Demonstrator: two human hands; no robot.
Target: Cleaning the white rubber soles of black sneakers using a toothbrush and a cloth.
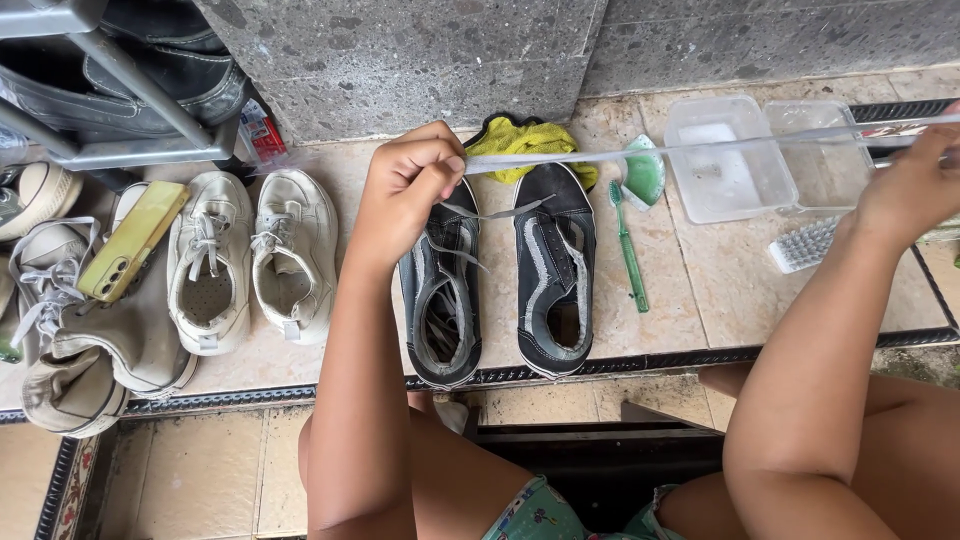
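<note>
Left hand [410, 185] over left dark shoe [441, 290]: fingers pinched shut on grey lace [700, 147]. Lace stretched taut across to right hand [915, 185], fingers closed on far end, partly cut by frame edge. Best kept level, pulled evenly so eyelets not snagged. Right dark shoe [556, 270] alongside, green toothbrush [629, 250] beyond; clear tub [720, 160] further back.

Bare tile [690, 300] lies open right of the green toothbrush [630, 250]; shoes [250, 260] crowd the left; taut lace [700, 147] spans above.

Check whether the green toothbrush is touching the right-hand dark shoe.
Apart. The head view shows a strip of bare tile between the green toothbrush and the dark shoe along the brush's whole length.
</note>
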